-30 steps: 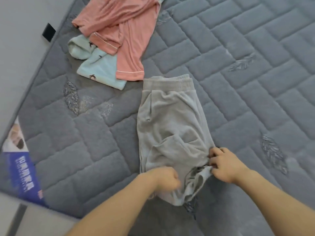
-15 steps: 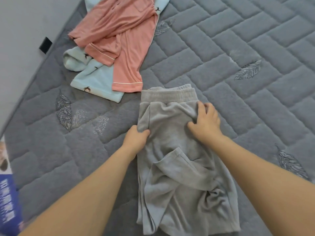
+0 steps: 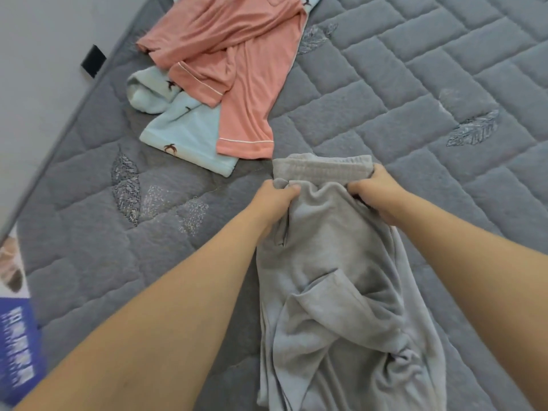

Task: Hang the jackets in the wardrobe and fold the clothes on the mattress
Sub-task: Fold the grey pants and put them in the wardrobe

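Grey trousers (image 3: 341,262) gripped at the waistband, lying lengthwise on the mattress (image 3: 415,84).

Soft, limp and light by the look of it — the cloth will sag and crease unless held at both waist corners, where the left hand (image 3: 274,203) and right hand (image 3: 375,197) each have a grip clenched on it. Beyond lie a pink top (image 3: 231,54) over a pale blue garment (image 3: 186,129). A blue label (image 3: 16,351) at the mattress edge — its writing is too blurred to read.

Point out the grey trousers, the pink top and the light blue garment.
grey trousers (image 3: 335,262): head view, mid-fabric below the waistband.
pink top (image 3: 231,34): head view, its body.
light blue garment (image 3: 189,129): head view, its exposed lower panel.
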